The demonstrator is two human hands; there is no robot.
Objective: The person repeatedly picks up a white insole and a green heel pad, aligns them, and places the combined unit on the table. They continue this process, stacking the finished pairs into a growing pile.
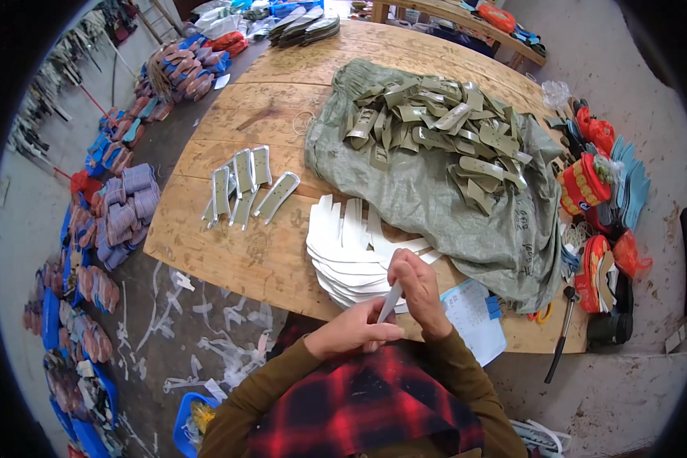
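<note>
Both my hands are closed on a narrow pale strip (390, 302) close to my body, at the table's near edge. My left hand (349, 330) grips its lower end, and my right hand (420, 290) pinches the upper end. Just beyond them lies a fanned stack of white curved cut pieces (347, 267). To the left of that stack, several olive pieces with white edging (240, 183) lie in a small group. A heap of olive curved pieces (443, 114) rests on a green woven sack (404, 179) farther off.
A paper sheet (477, 324) with a blue clip lies right of my hands, near a hammer-like tool (563, 332). Dark stacked pieces (305, 29) sit at the wooden table's (229, 263) far end. White scraps (233, 355) and bundled insole-shaped pieces (126, 202) cover the floor at left.
</note>
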